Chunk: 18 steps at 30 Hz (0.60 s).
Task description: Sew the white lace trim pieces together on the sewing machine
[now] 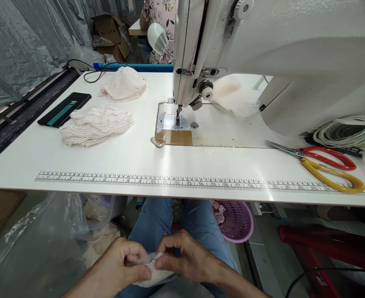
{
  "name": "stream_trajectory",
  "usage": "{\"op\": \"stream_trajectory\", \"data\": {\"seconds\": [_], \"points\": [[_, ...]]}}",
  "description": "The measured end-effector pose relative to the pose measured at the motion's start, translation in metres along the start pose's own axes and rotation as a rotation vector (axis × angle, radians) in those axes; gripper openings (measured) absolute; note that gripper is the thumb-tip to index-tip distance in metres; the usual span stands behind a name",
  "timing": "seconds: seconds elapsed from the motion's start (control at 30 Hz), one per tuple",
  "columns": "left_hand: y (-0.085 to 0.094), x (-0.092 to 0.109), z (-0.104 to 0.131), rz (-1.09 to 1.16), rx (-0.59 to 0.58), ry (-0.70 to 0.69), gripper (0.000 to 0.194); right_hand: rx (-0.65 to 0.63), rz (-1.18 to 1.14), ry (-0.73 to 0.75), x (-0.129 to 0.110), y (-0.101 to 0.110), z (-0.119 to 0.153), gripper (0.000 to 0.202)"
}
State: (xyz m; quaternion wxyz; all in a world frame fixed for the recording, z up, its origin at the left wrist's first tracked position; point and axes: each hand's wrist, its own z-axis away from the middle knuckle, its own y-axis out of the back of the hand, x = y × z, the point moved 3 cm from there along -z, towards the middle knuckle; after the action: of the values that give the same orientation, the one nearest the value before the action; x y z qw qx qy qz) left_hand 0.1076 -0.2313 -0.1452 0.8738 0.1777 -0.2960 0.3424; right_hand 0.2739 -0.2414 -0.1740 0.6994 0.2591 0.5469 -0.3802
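Note:
Below the table's front edge, over my lap, my left hand [129, 260] and my right hand [184, 257] pinch a small piece of white fabric [151, 278] between them. Thumbs and fingertips of both hands press on it, close together. Part of the fabric is hidden under my fingers, and something thin and translucent shows at its edge. On the table beyond stands a white sewing machine [190, 89], its presser foot [178, 118] above the metal plate. Pale eyelet fabric pieces [97, 126] lie stacked at the left, with another pale fabric pile [125, 84] behind them.
Scissors [321, 163] with red and yellow handles lie at the right beside a coiled pale cord [351, 130]. A black phone [64, 109] rests at the left. A printed ruler [197, 183] runs along the front edge. Below are a purple basket [238, 221] and plastic bags [46, 248].

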Motion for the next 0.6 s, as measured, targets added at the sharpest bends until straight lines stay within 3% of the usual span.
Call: {"op": "stream_trajectory", "data": {"seconds": [0.13, 0.6], "points": [[0.0032, 0.0026, 0.0055, 0.010, -0.085, -0.020, 0.020, -0.007, -0.095, -0.003, 0.0024, 0.0022, 0.0002, 0.024], [0.0070, -0.0045, 0.0054, 0.036, -0.077, -0.008, 0.017, -0.054, -0.187, -0.054, 0.0054, 0.0050, 0.0007, 0.037]]}}
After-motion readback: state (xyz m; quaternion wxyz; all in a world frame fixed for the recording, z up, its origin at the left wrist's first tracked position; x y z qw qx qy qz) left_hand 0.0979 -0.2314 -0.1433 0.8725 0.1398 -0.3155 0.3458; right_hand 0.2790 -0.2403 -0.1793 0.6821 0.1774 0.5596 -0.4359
